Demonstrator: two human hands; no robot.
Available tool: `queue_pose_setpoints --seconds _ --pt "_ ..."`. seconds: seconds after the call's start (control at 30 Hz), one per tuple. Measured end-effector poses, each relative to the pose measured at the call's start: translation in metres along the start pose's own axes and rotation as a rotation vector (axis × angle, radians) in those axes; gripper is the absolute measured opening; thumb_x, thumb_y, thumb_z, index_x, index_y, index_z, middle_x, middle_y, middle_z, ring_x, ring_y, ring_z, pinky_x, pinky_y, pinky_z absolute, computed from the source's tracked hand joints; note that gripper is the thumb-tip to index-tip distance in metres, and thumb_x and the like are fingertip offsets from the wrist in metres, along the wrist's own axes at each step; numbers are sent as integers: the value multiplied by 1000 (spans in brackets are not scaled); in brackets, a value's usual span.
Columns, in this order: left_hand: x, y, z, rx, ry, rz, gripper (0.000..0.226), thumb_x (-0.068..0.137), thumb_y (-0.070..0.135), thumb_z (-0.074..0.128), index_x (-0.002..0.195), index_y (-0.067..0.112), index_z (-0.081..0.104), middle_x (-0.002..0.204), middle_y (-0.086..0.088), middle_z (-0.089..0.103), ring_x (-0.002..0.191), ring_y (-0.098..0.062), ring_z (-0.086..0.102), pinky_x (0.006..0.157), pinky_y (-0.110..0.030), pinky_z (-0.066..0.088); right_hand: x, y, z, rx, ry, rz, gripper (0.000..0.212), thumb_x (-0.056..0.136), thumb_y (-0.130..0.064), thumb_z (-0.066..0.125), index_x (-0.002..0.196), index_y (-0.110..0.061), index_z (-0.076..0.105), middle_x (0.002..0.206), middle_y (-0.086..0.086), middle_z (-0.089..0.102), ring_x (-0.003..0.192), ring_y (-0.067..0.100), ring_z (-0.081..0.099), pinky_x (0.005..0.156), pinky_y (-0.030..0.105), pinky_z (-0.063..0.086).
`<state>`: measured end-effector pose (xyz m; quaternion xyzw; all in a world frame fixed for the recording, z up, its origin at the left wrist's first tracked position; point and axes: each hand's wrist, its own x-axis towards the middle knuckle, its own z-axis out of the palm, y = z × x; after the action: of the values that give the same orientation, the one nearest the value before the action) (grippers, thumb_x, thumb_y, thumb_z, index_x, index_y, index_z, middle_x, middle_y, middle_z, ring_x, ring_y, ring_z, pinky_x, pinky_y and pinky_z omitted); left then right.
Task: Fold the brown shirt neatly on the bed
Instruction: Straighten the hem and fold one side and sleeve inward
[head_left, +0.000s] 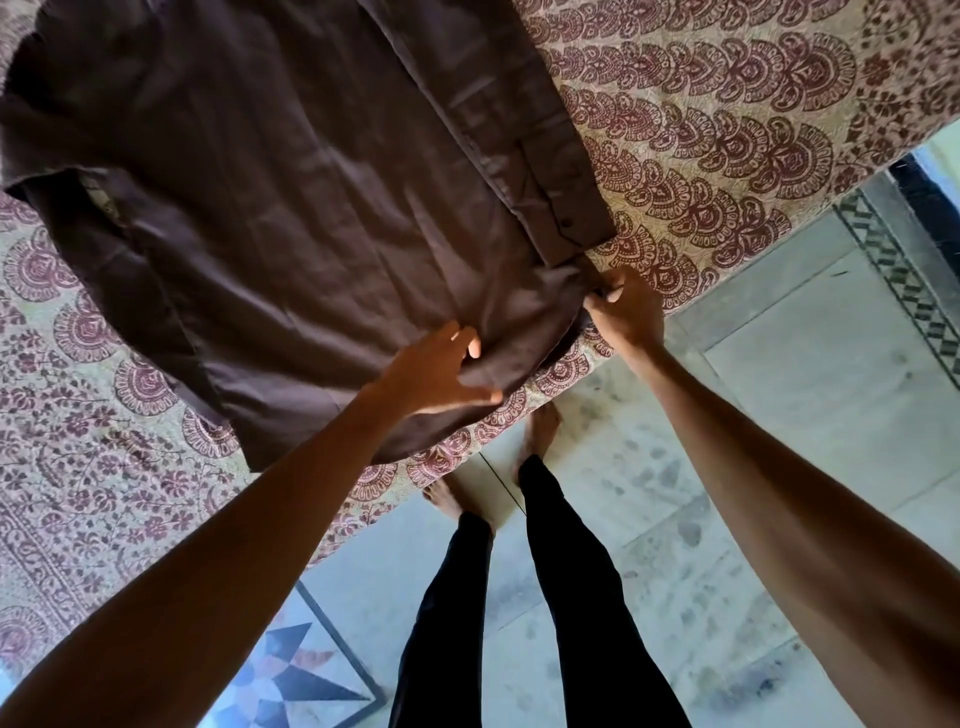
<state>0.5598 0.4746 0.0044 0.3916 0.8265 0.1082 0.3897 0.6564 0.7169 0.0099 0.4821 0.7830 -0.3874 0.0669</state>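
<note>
**Both hands at the hem of the brown shirt**

Head view: my left hand (441, 369) lies on the lower edge of the brown shirt (291, 197), fingers spread and curling over a small bunch of cloth near the bed's edge; the thumb sits under the fold, so I take it as a loose grasp on the hem. My right hand (626, 306) is further along the same edge, fingers closed in a pinch on the shirt's corner just below the cuff (566, 218) of a sleeve that is laid across the body. My two hands are apart, with a stretch of hem between them.

The shirt lies spread on the bed (727, 130), covering much of its near part, the hem reaching the mattress edge closest to me. One sleeve with a dark button at the cuff runs along the shirt's right side. On the left side the cloth is rumpled and doubled. The bedcover is cream with a dark red printed pattern.

Below the bed I see my legs in black trousers (571, 597) and my bare feet on a pale tiled floor (779, 415), which has a patterned border strip and a star inlay (296, 675).
</note>
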Motion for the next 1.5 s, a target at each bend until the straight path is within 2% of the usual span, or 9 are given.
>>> queue_pose_setpoints --seconds 0.13,0.33,0.43,0.53,0.7,1.03,1.17,1.27,1.5 --pt "-29 12 26 421 -35 33 72 69 53 69 126 15 44 128 -11 44 111 -30 52 79 -43 50 -21 3 16 187 -115 196 37 58 -45 74 80 -18 61 80 5 72 75 26 70 66 43 58" --pt "-52 -4 20 -353 318 -378 13 89 8 50 100 12 57 83 -11 59 74 -24 57 63 -31 38 -77 2 49 365 -353 354 24 63 -26 89 71 -17 68 62 0 65 53 12 56 47 21 43" --pt "-60 -14 5 -412 376 -320 10 90 8 55 99 11 60 83 -14 66 77 -30 65 64 -35 47 -96 2 69 280 -318 347 30 55 -27 92 73 -16 70 67 -1 68 60 13 64 58 25 52" --pt "-63 -17 -3 -406 418 -239 18 89 6 52 106 11 49 84 -16 66 79 -37 66 66 -42 53 -109 -5 83 386 -424 416 24 66 -8 86 70 -10 63 47 -3 61 39 5 53 35 15 35" --pt "-63 -19 -24 -440 626 -181 17 87 7 48 101 14 43 79 -3 58 67 -27 59 63 -44 52 -126 -13 95 338 -441 423 29 74 -5 80 56 -10 57 32 -5 51 29 1 46 30 11 27" --pt "-73 -18 22 -268 90 -90 50 86 12 56 132 29 48 110 -4 69 96 -22 66 84 -34 53 -125 8 104 233 -406 411 22 65 -24 86 70 -11 69 54 1 65 39 8 54 34 13 32" --pt "-72 -13 51 -165 -127 -66 47 92 19 50 139 27 47 124 -1 63 112 -21 60 92 -38 49 -105 12 80 -33 -144 395 51 50 -47 76 89 -15 70 90 9 74 85 27 72 74 36 60" --pt "-60 -7 52 -232 -79 -77 39 97 25 47 135 26 50 120 -5 67 107 -23 64 89 -34 50 -91 -9 46 -145 97 259 38 76 -21 68 111 -14 56 118 11 63 106 34 62 83 39 51" --pt "5 14 33 -265 202 -75 46 86 20 59 131 21 52 117 -14 54 99 -35 60 86 -48 51 -25 -5 12 -345 238 -244 46 74 -5 67 117 -16 54 121 13 53 112 32 50 92 40 43"
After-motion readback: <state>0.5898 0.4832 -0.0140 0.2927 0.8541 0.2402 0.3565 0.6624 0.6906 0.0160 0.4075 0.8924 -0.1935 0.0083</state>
